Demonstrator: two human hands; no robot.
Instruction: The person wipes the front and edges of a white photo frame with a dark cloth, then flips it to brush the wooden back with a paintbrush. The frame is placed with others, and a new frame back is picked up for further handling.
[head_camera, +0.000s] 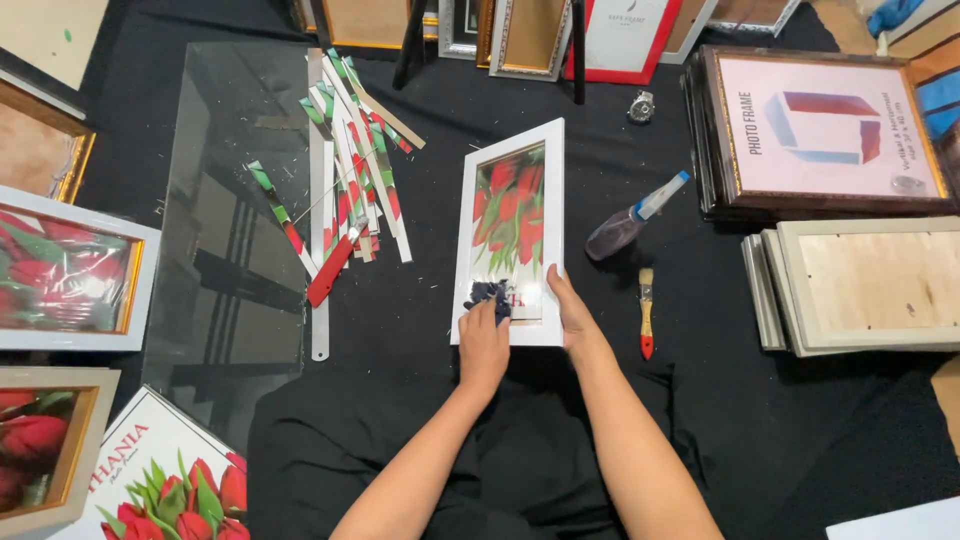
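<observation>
A white picture frame (555, 190) with a red tulip print under glass lies on the black cloth in front of me. My left hand (484, 340) presses a dark blue cloth (490, 294) onto the glass near the frame's lower left corner. Resting on the lower right edge of the frame, my right hand (571, 308) steadies it with the fingers laid flat.
A spray bottle (630, 220) and a small paintbrush (646, 312) lie right of the frame. Cut print strips (365, 160), a red cutter (331, 268) and a glass sheet (235, 210) lie to the left. Stacked frames (825, 130) stand at the right, more at the left and top.
</observation>
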